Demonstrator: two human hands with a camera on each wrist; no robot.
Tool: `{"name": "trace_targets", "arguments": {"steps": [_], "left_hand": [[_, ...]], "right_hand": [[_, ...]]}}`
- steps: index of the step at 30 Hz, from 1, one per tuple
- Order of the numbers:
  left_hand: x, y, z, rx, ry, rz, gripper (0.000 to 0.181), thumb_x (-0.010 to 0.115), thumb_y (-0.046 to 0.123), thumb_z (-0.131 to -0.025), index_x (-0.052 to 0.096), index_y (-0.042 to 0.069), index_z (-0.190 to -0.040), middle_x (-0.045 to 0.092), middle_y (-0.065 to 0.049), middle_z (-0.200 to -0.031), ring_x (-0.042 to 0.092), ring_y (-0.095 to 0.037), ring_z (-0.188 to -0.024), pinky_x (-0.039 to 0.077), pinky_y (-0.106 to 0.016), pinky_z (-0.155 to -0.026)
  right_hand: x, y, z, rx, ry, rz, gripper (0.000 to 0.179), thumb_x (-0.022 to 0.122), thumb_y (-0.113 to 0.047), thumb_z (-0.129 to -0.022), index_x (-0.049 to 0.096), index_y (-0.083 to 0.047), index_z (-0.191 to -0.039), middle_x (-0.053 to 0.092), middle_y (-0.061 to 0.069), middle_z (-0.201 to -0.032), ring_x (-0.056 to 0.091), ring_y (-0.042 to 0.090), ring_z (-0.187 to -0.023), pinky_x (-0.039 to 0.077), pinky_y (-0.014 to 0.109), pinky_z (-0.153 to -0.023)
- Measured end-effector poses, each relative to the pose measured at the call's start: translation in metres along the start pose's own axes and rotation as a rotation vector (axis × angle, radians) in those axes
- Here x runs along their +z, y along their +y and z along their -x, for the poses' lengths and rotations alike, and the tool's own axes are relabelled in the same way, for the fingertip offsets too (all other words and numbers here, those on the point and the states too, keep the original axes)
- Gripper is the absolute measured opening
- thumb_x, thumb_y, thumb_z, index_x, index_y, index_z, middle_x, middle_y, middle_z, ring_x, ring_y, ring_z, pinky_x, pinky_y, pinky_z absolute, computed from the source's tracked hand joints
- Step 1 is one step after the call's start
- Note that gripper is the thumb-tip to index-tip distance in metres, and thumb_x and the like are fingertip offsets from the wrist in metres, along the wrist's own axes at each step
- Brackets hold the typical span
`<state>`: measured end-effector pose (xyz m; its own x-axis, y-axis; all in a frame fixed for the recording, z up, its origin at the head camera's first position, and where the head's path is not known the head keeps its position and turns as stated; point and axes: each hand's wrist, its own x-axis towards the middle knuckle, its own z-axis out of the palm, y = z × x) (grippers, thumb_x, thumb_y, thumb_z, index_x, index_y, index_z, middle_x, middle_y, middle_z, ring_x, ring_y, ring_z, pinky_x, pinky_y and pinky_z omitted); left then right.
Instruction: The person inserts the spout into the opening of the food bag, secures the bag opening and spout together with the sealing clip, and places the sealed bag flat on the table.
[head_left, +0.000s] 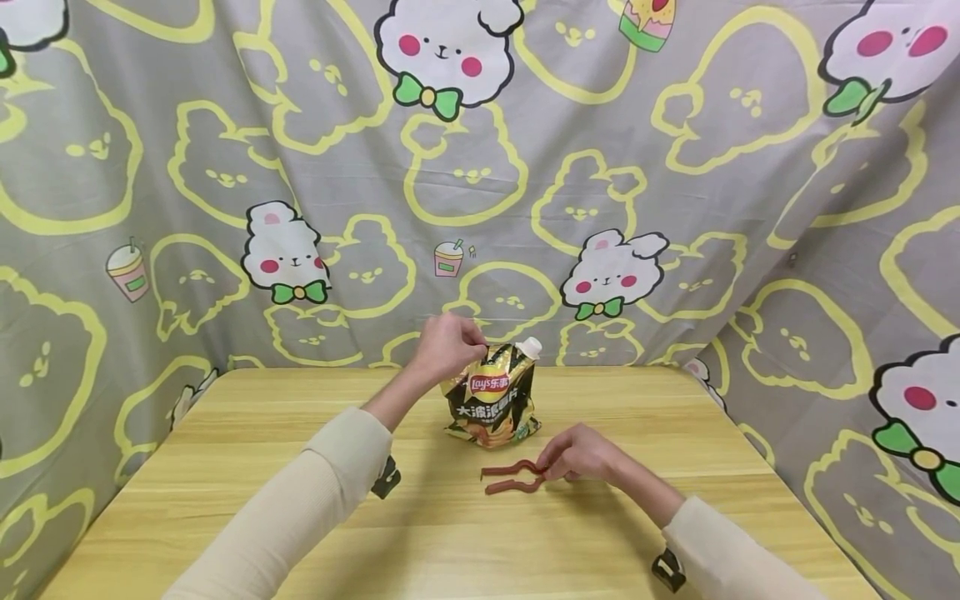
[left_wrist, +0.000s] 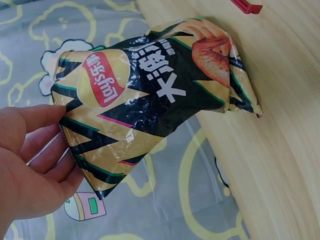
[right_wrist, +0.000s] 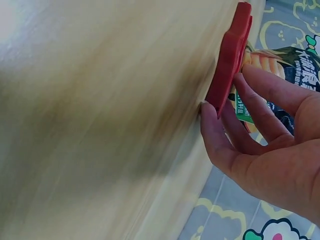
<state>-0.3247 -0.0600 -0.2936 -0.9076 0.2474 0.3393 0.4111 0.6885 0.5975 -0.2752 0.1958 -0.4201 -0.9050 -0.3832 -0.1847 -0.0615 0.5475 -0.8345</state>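
A Lay's chip bag (head_left: 491, 398), gold and black, stands upright toward the back of the table. My left hand (head_left: 447, 346) pinches its top edge at the upper left corner, thumb and fingers on either side in the left wrist view (left_wrist: 37, 165). In front of the bag, low over the tabletop, is a red bag clip (head_left: 517, 475) whose two long arms are spread apart and point left. Its right end is pinched between the thumb and fingertips of my right hand (head_left: 581, 454). From the right wrist view, the clip (right_wrist: 227, 62) appears edge-on.
Both hands work over a light wooden table (head_left: 300, 517). A grey curtain (head_left: 360, 183) with yellow outlines and white cartoon animals hangs right behind the table and along its sides. Dark straps (head_left: 386, 477) show at the sleeve cuffs.
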Motion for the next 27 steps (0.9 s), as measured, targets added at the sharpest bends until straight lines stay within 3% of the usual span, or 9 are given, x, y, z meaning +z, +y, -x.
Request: {"name": "trace_targets", "arguments": {"steps": [4,11,16,27], "left_hand": [[0.000,0.000,0.000,0.004,0.002,-0.001,0.005,0.076,0.009,-0.086,0.081,0.009,-0.084,0.079,-0.002,-0.081,0.071,-0.012,-0.068,0.059,-0.032,-0.075],[0.000,0.001,0.000,-0.009,0.009,-0.029,0.006,0.076,0.011,-0.086,0.081,0.011,-0.083,0.078,-0.001,-0.080,0.070,-0.013,-0.070,0.059,-0.034,-0.078],[-0.001,0.003,0.001,-0.031,-0.002,-0.019,0.005,0.077,0.011,-0.086,0.081,0.012,-0.084,0.079,-0.001,-0.081,0.071,-0.013,-0.072,0.059,-0.034,-0.078],[0.000,0.000,0.002,-0.010,0.008,-0.005,0.005,0.077,0.010,-0.086,0.081,0.010,-0.085,0.079,-0.002,-0.081,0.071,-0.013,-0.071,0.059,-0.033,-0.077]], "right_hand": [[0.002,0.002,-0.001,-0.015,0.023,0.029,0.019,0.076,0.005,-0.073,0.078,0.003,-0.092,0.077,0.011,-0.081,0.050,0.010,-0.056,0.039,0.020,-0.053],[0.006,0.004,0.001,-0.020,0.098,0.108,0.018,0.080,0.006,-0.069,0.079,-0.001,-0.086,0.077,0.007,-0.079,0.062,0.012,-0.067,0.048,0.025,-0.059],[0.009,0.005,0.001,-0.028,0.140,0.140,0.015,0.080,0.007,-0.069,0.077,-0.004,-0.080,0.075,0.006,-0.075,0.061,0.012,-0.064,0.048,0.026,-0.059],[0.007,0.002,0.003,-0.010,0.156,0.154,0.016,0.077,0.009,-0.068,0.075,-0.004,-0.077,0.073,0.005,-0.072,0.061,0.015,-0.064,0.052,0.028,-0.062]]}}
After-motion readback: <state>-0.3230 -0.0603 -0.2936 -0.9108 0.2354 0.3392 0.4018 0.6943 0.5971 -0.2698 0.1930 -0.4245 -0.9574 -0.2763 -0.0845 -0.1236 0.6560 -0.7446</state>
